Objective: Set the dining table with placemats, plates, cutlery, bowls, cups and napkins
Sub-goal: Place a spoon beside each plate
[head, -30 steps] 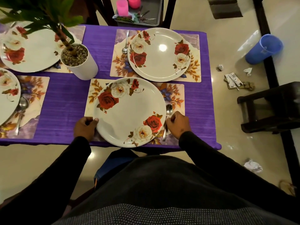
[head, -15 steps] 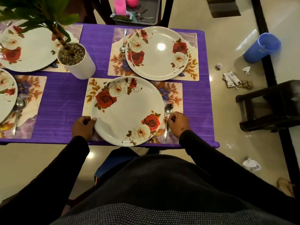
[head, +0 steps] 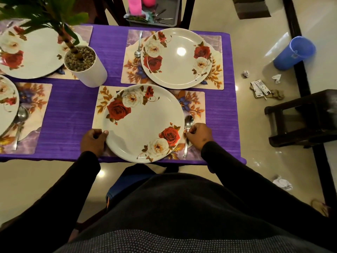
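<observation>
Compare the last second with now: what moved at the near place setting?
The spoon slid forward on the placemat: its bowl, earlier hidden beside the plate, now lies clear of the rim. The right hand keeps pinching its handle. The left hand still grips the plate's left edge. The plate, far settings and plant pot stayed put.
</observation>
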`<state>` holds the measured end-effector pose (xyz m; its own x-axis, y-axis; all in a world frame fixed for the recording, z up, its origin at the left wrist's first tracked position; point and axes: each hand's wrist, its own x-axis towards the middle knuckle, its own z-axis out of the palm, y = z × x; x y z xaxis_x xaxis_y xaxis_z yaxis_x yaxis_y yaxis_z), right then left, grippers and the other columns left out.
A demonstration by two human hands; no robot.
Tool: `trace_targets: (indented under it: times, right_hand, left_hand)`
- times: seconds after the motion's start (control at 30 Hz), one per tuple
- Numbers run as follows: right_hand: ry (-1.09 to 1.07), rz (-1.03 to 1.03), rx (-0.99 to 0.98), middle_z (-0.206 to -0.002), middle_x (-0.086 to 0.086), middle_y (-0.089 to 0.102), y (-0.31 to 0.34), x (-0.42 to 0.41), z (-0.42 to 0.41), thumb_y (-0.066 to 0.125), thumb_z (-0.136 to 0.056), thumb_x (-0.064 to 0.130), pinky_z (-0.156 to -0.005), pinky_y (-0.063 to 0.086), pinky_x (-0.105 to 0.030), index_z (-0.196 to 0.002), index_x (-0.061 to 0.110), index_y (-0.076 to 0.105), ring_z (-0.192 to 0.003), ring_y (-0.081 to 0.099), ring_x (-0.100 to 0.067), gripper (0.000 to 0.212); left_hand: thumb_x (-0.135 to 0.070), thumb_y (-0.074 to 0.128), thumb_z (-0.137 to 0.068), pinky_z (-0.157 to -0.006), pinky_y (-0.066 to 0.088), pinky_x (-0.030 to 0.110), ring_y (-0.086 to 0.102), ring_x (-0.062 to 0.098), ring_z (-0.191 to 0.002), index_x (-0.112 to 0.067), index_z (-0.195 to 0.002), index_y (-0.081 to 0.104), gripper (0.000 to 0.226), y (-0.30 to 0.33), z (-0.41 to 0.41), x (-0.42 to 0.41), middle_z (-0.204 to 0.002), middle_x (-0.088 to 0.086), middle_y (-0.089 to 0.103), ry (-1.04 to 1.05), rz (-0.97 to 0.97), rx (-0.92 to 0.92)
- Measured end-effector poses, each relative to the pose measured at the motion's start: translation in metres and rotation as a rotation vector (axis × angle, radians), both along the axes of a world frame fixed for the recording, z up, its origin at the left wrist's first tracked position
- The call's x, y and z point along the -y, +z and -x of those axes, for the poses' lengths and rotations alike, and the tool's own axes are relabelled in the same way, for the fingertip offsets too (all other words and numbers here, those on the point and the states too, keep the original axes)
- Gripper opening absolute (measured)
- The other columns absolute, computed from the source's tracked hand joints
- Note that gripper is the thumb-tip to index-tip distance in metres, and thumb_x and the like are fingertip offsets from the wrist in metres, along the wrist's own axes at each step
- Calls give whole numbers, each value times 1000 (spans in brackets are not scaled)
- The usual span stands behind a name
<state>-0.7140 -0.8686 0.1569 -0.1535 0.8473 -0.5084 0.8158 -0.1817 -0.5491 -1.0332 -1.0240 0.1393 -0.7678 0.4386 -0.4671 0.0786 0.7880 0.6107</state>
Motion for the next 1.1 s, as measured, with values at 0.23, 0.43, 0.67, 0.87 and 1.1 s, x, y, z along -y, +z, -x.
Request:
trace_targets:
  times: [0.23,0.43,0.67,0.87,1.1]
  right_hand:
    - [-41,4,-6,-77,-6,63,4,0,2,74,-88,14,-55,42,-19,-82,9,62,-65,55,-10,14]
    - [-57,-1,-34,-81,-9,66,6,2,1,72,-88,11,-56,43,-18,-76,13,59,-67,58,-12,18]
    - [-63,-13,-56,-80,-5,64,7,4,0,71,-90,11,-60,45,-18,-75,16,59,-70,59,-12,20]
    - [-89,-7,-78,-85,-7,67,6,5,-1,71,-90,11,-71,57,-28,-84,10,65,-78,65,-18,8]
    - [-182,-76,-40,-87,0,61,12,13,-4,66,-93,18,-61,41,-18,-96,11,61,-78,57,-13,9]
  left_hand:
    - [-30,63,-99,-96,53,47,62,31,-111,-8,-126,61,35,2,-3,-1,-119,12,65,-13,-7,-19]
    - [-30,63,-98,-94,54,48,62,33,-111,-8,-125,62,35,3,-2,0,-120,14,66,-12,-17,-14]
    - [-30,63,-98,-93,53,46,62,32,-110,-8,-126,62,36,6,-4,-1,-120,13,66,-12,-5,-14]
    - [-32,63,-98,-96,53,47,62,32,-112,-9,-126,61,36,7,-5,-1,-121,13,66,-17,19,-34]
    - [-39,68,-93,-93,55,44,64,27,-110,-17,-121,65,35,9,-2,1,-117,6,69,208,-100,63]
